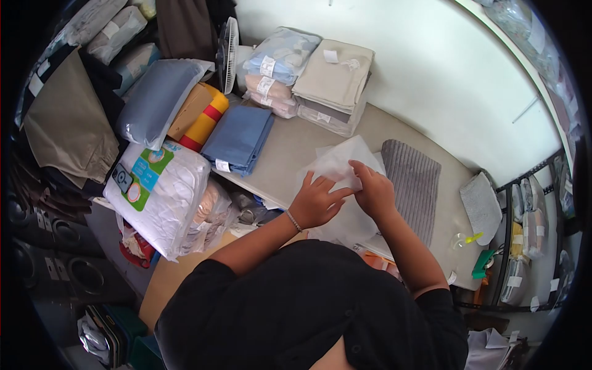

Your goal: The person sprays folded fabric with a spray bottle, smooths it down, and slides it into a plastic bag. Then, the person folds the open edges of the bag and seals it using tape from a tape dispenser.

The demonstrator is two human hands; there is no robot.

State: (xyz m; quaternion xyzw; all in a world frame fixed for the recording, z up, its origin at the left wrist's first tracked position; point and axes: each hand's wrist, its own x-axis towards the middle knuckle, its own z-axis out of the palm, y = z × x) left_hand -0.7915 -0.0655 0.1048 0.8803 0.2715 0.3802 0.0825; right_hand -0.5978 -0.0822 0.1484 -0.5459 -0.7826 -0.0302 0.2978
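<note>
A thin, translucent plastic bag [348, 154] is in front of me, above the table, with its lower part spreading down toward the table's near edge. My right hand [373, 191] pinches the bag near its middle, fingers bent over the plastic. Against the bag's left side rests my left hand [316, 202], a beaded bracelet on its wrist and its fingers spread apart; the index finger reaches toward the right hand. Just right of the bag lies a grey ribbed mat or folded cloth [412, 185], flat on the table [287, 139].
Folded blue fabric [239, 139] lies at the left, beside a bagged white quilted item [163, 191]. Beige folded cloth [333, 68] and wrapped packs [280, 55] stand against the wall. A fan [228, 55] is behind them. On the right are a tape dispenser [484, 264] and shelving [524, 246].
</note>
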